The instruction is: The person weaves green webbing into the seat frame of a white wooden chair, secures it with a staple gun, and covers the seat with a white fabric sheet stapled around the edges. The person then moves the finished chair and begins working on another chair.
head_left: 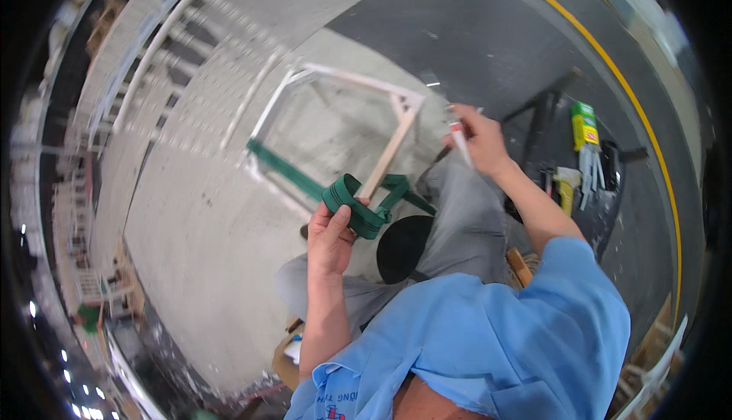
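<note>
My left hand (332, 238) grips a coiled green webbing strap (345, 193), thumb on the outside of the loops. A flat green band (286, 170) runs along one side of a pale wooden chair frame (358, 78) toward the coil. Another length of green strap (415, 200) lies beside the coil, near my knee. My right hand (482, 139), raised above my right thigh, is closed around a slim white-and-red object (459, 136). Blur and my fingers hide its exact kind. It is apart from the frame.
A dark stand (610, 218) to my right carries a green-and-yellow box (584, 124), grey metal strips (589, 176) and a yellow-handled tool (566, 191). White spindled furniture parts (194, 61) stand at the far left. A yellow line (610, 61) crosses the floor at the right.
</note>
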A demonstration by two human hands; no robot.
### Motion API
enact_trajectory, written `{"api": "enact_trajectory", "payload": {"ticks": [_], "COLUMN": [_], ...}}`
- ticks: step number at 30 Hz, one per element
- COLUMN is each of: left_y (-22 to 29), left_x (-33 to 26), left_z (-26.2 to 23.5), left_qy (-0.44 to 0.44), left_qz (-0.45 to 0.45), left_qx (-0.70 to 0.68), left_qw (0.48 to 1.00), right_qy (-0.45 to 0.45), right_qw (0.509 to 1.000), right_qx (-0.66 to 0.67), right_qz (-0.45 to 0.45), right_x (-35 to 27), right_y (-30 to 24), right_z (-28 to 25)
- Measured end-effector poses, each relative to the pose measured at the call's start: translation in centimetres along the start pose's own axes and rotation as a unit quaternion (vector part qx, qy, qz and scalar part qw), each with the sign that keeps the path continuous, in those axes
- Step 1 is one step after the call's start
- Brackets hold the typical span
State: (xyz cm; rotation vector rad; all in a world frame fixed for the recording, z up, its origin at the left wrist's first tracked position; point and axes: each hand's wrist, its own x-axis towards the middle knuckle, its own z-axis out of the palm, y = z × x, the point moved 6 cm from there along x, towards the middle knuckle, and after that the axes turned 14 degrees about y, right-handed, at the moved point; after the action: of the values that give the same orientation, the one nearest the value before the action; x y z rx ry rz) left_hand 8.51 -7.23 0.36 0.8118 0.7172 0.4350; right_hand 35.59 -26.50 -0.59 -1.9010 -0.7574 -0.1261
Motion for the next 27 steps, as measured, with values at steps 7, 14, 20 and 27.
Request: {"api": "enact_trajectory", "payload": {"ticks": [7, 14, 20, 27], "left_y": [-6.9, -13.3, -12.2, -11.7], "left_x": [11.2, 12.9, 9.9, 3.9], "left_z": [-1.4, -0.8, -3.1, -7.6], "left_qy": [-0.053, -0.085, 0.001, 0.019], "left_qz": [0.281, 0.277, 0.195, 0.172], "left_qx": [0.654, 0.703, 0.749, 0.739], "left_qw": [0.700, 0.649, 0.633, 0.651], "right_qy": [0.318, 0.293, 0.261, 0.214], "right_qw": [0.858, 0.716, 0.761, 0.908], "right_qx": [-0.226, -0.516, -0.531, -0.350], "right_qz": [0.333, 0.369, 0.266, 0.082], "right_x": [-13.9, -27.1, -21.6, -7.7], "right_y": [9.2, 12.6, 12.6, 9.6], "right_z": [-24.5, -34.1, -32.9, -21.4]}}
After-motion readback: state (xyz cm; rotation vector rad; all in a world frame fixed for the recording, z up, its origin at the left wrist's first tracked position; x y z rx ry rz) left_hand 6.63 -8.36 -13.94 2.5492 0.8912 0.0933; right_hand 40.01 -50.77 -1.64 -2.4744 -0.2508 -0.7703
